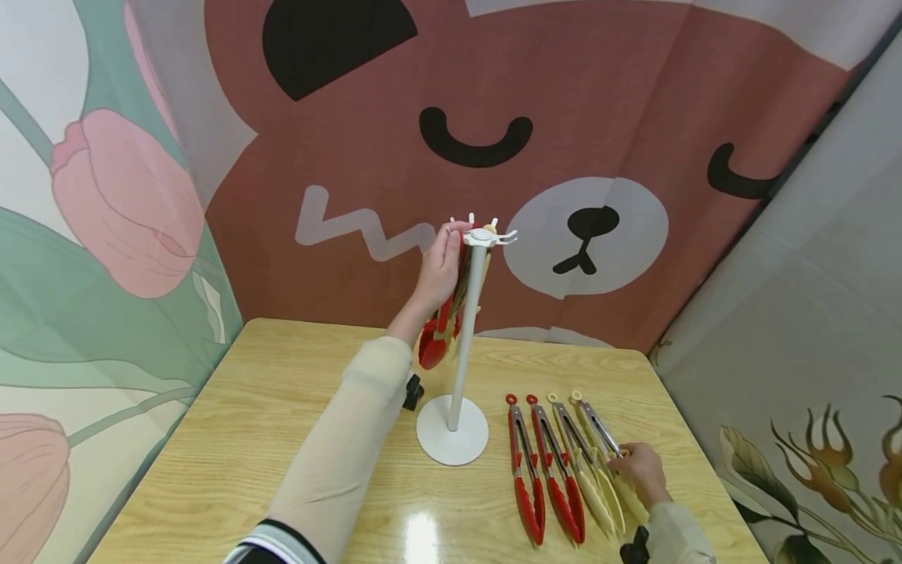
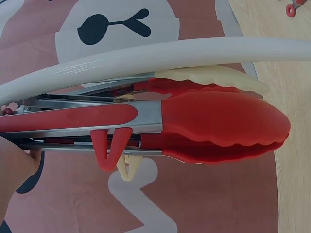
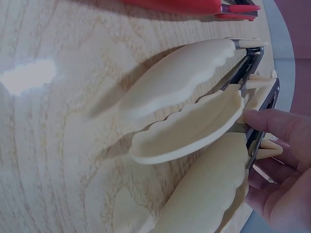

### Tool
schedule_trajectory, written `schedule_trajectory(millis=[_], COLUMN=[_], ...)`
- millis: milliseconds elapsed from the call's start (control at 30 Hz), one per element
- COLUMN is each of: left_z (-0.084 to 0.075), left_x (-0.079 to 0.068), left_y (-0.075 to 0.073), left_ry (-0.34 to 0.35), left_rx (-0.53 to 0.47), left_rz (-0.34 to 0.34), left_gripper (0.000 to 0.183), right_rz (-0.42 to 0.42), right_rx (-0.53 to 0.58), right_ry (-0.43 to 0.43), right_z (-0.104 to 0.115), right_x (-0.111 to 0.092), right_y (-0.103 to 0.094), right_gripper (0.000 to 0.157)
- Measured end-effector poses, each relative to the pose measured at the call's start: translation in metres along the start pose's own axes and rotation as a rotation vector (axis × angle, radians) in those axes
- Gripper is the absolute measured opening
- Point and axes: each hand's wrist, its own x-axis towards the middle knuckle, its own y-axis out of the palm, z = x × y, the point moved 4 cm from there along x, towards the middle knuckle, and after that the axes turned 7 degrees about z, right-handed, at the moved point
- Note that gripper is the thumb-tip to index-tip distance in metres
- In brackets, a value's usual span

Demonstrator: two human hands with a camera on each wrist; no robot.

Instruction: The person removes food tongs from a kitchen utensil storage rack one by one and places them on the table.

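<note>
A white stand (image 1: 461, 352) with a round base and hooks at its top rises from the table. Red tongs (image 1: 432, 348) hang at its left side, bunched with cream ones. My left hand (image 1: 440, 262) grips the upper end of the red tongs beside the hooks; in the left wrist view their scalloped red heads (image 2: 218, 119) point away from that hand. At the right, my right hand (image 1: 640, 468) pinches the rightmost cream tongs (image 1: 595, 423) around the middle. The right wrist view has the thumb on one side of the handle and fingers underneath, by the cream head (image 3: 204, 184).
Two red tongs (image 1: 557, 474) and another cream pair (image 1: 588, 478) lie side by side left of my right hand. The wooden table (image 1: 282, 407) ends at a patterned cloth backdrop (image 1: 338, 282). A pale curtain (image 1: 796, 329) hangs along the right.
</note>
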Motion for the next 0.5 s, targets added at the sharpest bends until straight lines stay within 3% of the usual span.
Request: schedule_trajectory(millis=[200,500], left_z=[0.0035,0.0016], left_x=[-0.0001,-0.0005], left_y=[-0.0008,-0.0007], left_ry=[0.01,0.019], left_rx=[0.011,0.0], left_rz=[-0.01,-0.01], left_gripper=[0.029,0.029], right_rz=[0.012,0.013], right_rx=[0.047,-0.003], right_ry=[-0.01,-0.02], right_z=[-0.0007,0.0019], right_x=[-0.0035,-0.0034], right_y=[0.0031,0.0052], right_gripper=[0.034,0.048])
